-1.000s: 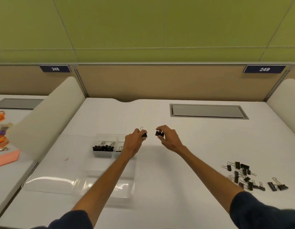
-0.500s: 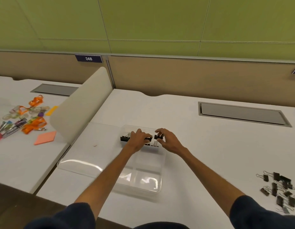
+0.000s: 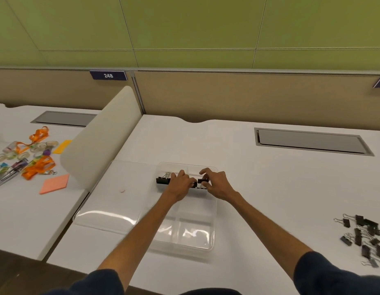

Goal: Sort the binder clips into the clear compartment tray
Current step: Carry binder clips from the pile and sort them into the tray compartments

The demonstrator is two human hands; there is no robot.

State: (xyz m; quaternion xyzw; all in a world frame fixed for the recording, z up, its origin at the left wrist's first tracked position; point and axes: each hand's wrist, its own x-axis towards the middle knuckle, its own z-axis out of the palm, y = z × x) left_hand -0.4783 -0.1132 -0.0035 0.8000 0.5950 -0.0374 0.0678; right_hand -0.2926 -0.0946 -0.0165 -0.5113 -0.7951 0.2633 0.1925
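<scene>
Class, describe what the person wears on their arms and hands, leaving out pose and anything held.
Both hands, left hand and right hand, are bare: no gloves, rings or watch visible. The forearms are uncovered. Dark navy sleeves are pushed up near the elbows on both arms.

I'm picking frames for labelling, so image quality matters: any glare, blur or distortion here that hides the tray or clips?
Head view: white glare streaks across the clear compartment tray near its front compartments and on the clear lid beside it; the loose binder clips at right are slightly smeared; wide-angle bending curves the wall panels; left hand and right hand hide part of the far compartments.
</scene>
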